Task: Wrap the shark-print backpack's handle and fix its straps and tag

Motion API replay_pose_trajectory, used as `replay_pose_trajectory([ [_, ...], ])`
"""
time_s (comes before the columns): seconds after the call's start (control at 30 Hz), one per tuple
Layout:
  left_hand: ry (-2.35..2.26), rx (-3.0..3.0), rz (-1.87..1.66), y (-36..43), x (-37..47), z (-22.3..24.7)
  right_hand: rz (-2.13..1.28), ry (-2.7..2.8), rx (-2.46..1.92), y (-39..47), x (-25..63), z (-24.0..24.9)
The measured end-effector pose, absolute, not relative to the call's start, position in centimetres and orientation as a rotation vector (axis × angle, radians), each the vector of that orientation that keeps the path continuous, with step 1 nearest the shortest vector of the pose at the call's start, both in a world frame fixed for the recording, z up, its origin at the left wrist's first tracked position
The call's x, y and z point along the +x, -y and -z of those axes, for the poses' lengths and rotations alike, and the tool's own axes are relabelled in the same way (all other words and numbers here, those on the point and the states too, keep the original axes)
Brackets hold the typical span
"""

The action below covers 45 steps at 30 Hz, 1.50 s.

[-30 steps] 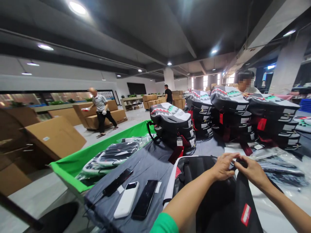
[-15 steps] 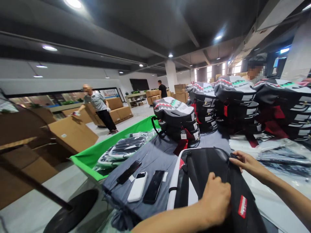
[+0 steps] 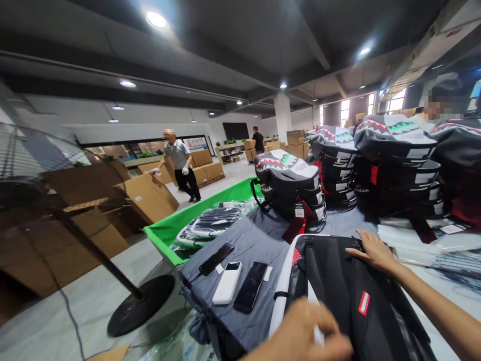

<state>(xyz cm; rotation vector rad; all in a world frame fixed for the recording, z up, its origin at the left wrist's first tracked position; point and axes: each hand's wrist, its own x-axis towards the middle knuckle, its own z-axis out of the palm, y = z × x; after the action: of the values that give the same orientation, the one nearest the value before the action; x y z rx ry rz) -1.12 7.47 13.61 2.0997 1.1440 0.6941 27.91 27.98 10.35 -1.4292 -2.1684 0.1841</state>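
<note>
A black backpack with a white side and a small red label lies on the cloth-covered table in front of me. My right hand rests at its upper right edge, thumb and fingers apart. Low over the bag's near left part is my left hand, blurred, its fingers curled in. A bit of white shows by those fingers; whether it is held or lies behind them is unclear. Left of the bag are a white power bank, a black phone and another black phone.
Stacked shark-mouth backpacks with red tags stand along the table's far side. Plastic-wrapped goods fill a green-lined bin at left. A fan stand is on the floor. One person handles a cardboard box; other people are farther off.
My left hand has moved down and left over the backpack. My right hand has loosened from a pinch on the edge to spread fingers. The whole view has swung left.
</note>
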Motion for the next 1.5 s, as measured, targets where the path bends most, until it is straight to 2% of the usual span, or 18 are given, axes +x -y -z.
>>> replay_pose_trajectory([
  [0.1,-1.431,2.209,-0.943,-16.6,-1.6,-14.4,-0.101,2.169,-1.438,-28.5,27.5,-8.8],
  [0.2,-1.499,2.262,-0.791,-23.2,-0.8,-13.0,0.015,2.174,-1.357,-28.2,27.9,-7.8],
  [0.27,-1.452,2.37,-0.715,-24.8,0.0,-11.3,0.096,2.172,-1.281,-27.6,28.5,-7.1],
  [0.43,-1.431,2.532,-0.715,-23.0,-0.2,-8.3,0.271,2.117,-1.175,-25.2,30.0,-4.6],
  [0.6,-1.435,2.765,-0.641,-23.9,-0.5,-9.2,0.381,2.095,-1.119,-24.0,30.0,-2.8],
  [0.77,-1.548,2.754,-0.592,-26.0,0.9,-9.8,0.509,2.083,-1.101,-23.4,29.5,-2.5],
  [0.9,-1.543,2.772,-0.631,-24.0,1.1,-9.0,0.598,2.092,-1.128,-22.2,29.1,-2.8],
  [1.1,-1.489,2.744,-0.548,-19.2,-0.9,-5.6,0.545,2.248,-1.165,-18.6,29.3,-2.5],
  [1.3,-1.544,2.62,-0.321,-24.1,-0.2,-3.0,0.257,2.476,-1.258,-22.0,30.0,-2.0],
  [1.4,-1.659,2.533,-0.192,-27.0,0.9,-3.7,0.216,2.525,-1.367,-25.7,29.4,-1.4],
  [1.5,-1.727,2.479,-0.056,-27.5,2.1,-6.3,0.258,2.481,-1.427,-27.9,28.6,-1.1],
])
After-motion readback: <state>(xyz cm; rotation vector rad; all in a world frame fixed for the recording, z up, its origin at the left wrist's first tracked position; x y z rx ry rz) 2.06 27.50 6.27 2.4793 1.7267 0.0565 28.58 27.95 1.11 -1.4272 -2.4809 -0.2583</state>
